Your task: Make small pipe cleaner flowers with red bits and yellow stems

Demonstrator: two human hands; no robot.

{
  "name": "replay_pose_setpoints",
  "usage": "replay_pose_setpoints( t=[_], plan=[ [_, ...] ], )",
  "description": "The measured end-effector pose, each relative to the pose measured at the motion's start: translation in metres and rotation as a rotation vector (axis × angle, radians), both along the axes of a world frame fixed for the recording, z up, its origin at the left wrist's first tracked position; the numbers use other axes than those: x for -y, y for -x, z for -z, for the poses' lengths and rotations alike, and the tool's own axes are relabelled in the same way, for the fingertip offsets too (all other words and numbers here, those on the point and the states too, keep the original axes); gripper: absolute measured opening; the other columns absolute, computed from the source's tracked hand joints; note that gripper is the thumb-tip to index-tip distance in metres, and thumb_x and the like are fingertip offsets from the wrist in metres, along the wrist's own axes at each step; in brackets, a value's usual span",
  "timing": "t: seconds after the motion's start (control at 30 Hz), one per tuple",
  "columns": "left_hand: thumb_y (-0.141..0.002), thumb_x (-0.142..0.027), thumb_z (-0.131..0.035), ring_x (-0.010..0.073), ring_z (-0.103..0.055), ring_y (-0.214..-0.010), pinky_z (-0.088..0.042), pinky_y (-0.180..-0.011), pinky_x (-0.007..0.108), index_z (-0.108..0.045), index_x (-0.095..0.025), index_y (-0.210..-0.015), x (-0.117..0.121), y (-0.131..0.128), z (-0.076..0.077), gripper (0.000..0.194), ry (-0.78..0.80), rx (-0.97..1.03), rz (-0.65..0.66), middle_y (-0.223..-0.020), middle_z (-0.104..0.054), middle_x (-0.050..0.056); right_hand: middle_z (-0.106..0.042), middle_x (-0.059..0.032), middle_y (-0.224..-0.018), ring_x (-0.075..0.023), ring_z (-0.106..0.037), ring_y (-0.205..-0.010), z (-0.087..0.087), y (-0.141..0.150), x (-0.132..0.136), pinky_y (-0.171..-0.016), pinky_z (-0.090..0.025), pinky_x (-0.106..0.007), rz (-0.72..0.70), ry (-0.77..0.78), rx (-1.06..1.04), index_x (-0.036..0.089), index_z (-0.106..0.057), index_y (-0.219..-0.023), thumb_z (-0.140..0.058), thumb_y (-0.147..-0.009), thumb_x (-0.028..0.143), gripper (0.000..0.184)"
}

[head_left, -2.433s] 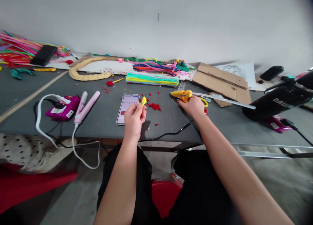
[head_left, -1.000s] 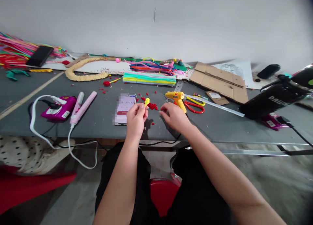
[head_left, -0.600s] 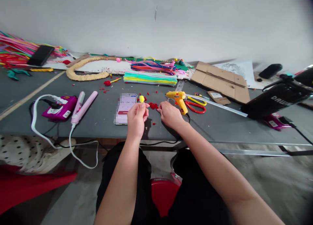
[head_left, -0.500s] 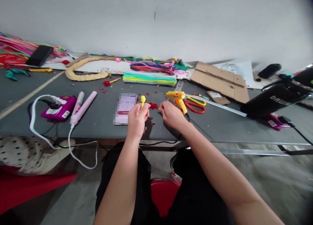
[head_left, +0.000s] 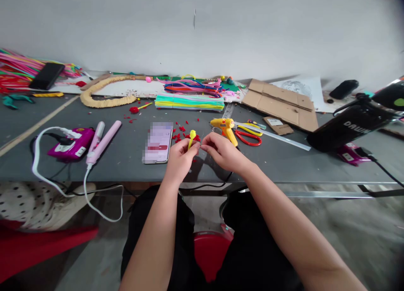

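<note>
My left hand point(head_left: 180, 159) is closed on a short yellow pipe-cleaner stem point(head_left: 192, 136) with a knobby top, held upright between thumb and fingers. My right hand point(head_left: 224, 153) is pinched closed, its fingertips almost against those of the left; whatever is in them is too small to make out. Behind my hands, small red fuzzy pieces point(head_left: 179, 136) lie scattered on the grey table point(head_left: 126, 169). A yellow glue gun point(head_left: 227, 129) rests just beyond my right hand, with a long clear glue stick point(head_left: 277, 136) in its back. Red-and-yellow-handled scissors point(head_left: 248, 138) lie beside it.
Left of my hands lie a phone point(head_left: 158, 148), a pink hair straightener point(head_left: 105, 141) and a purple power strip point(head_left: 71, 143). Bundled pipe cleaners point(head_left: 189, 102) and a red-topped yellow stem point(head_left: 135, 110) lie farther back. Cardboard point(head_left: 280, 103) and a black bottle point(head_left: 350, 124) are to the right.
My right hand has let go of the glue gun, which now lies on the table, and has come left to my left hand. The yellow stem has tilted about in my left fingers.
</note>
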State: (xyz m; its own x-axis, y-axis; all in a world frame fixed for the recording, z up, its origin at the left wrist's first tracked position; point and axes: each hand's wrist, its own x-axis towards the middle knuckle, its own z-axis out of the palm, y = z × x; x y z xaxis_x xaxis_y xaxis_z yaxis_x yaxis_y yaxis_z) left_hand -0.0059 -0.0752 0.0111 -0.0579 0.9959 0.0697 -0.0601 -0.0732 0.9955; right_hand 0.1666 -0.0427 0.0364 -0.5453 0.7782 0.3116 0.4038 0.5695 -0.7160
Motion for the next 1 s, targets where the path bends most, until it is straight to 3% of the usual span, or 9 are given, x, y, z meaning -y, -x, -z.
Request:
replay_pose_setpoints(
  t=[0.2,0.33,0.47,0.83,1.0],
  plan=[
    [-0.084,-0.037,-0.071,0.0091,-0.039,-0.056,-0.031,-0.052,0.024,-0.063,-0.018,-0.075,0.001,0.0,-0.002,0.022,-0.008,0.028,-0.02,-0.065,-0.05,-0.002,-0.063,-0.0029,-0.088,-0.0145,-0.054,-0.074,0.004,0.003,0.004,-0.07,-0.044,-0.03,0.02,0.128,-0.147,0.019,-0.061,-0.098,-0.053,-0.098,0.035,0.018],
    [-0.085,-0.037,-0.07,0.0094,-0.038,-0.057,-0.03,-0.054,0.024,-0.06,-0.018,-0.074,0.001,0.0,-0.002,0.024,-0.045,0.034,0.006,-0.065,-0.045,-0.002,-0.059,-0.0008,-0.083,-0.0133,-0.052,-0.068,0.004,0.007,0.007,-0.064,-0.044,-0.029,0.036,0.263,-0.245,0.021,-0.058,-0.097,-0.052,-0.098,0.041,0.021],
    [-0.083,-0.038,-0.072,0.0097,-0.035,-0.057,-0.028,-0.053,0.025,-0.057,-0.018,-0.069,0.002,0.0,-0.004,0.029,-0.07,0.05,0.017,-0.064,-0.041,-0.002,-0.053,0.0019,-0.073,-0.012,-0.047,-0.062,0.003,0.012,0.011,-0.06,-0.042,-0.027,0.039,0.305,-0.284,0.021,-0.055,-0.094,-0.052,-0.098,0.043,0.023],
    [-0.077,-0.039,-0.079,0.0091,-0.038,-0.059,-0.03,-0.054,0.024,-0.058,-0.017,-0.066,0.005,0.0,0.003,0.032,-0.048,0.151,0.151,-0.064,-0.045,-0.002,-0.052,0.0008,-0.075,-0.0107,-0.046,-0.066,-0.011,-0.003,0.009,-0.061,-0.04,-0.026,-0.218,0.389,-0.27,0.017,-0.056,-0.088,-0.054,-0.097,0.047,0.031],
    [-0.079,-0.04,-0.077,0.008,-0.037,-0.056,-0.029,-0.052,0.024,-0.059,-0.017,-0.068,0.003,0.0,0.003,0.032,0.003,0.212,0.182,-0.062,-0.045,-0.002,-0.055,0.0011,-0.073,-0.0097,-0.047,-0.064,-0.012,-0.003,0.01,-0.059,-0.04,-0.024,-0.145,0.498,-0.369,0.017,-0.061,-0.089,-0.062,-0.092,0.052,0.036]
  ],
)
